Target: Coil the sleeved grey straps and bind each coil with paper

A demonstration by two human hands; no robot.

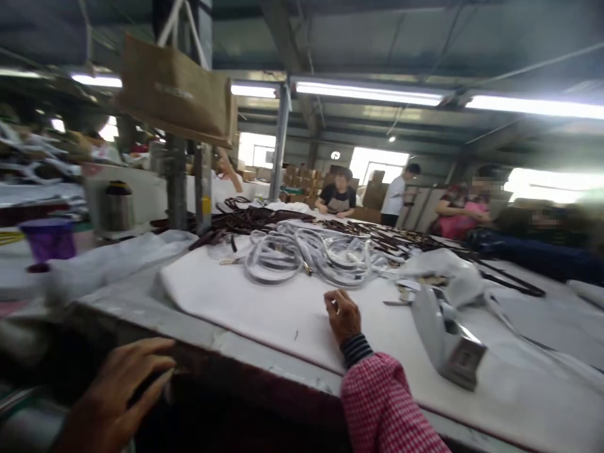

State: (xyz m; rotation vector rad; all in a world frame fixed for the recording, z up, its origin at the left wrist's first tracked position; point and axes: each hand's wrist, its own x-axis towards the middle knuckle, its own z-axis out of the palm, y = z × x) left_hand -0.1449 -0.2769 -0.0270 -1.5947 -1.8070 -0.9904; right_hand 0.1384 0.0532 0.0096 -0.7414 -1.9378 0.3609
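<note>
My left hand (125, 390) is low at the left, in front of the table's edge, with its fingers stretched out and apart, holding nothing I can see. My right hand (343, 316) is over the white table covering (268, 308), its fingers curled in with thumb and forefinger close together. Whatever they hold, if anything, is too small or hidden to make out. Just beyond it lie coiled grey-white straps (276, 258) with small gold-coloured metal ends. To its right stands a grey tape dispenser (446, 340), near a thin metal blade-like piece (397, 303).
Dark brown straps (264, 218) heap along the table's back. Crumpled white wrapping (438, 267) lies at right. A tan bag (174, 91) hangs from a post at left, above a purple bucket (48, 239) and a metal flask (117, 206). Several people are farther back.
</note>
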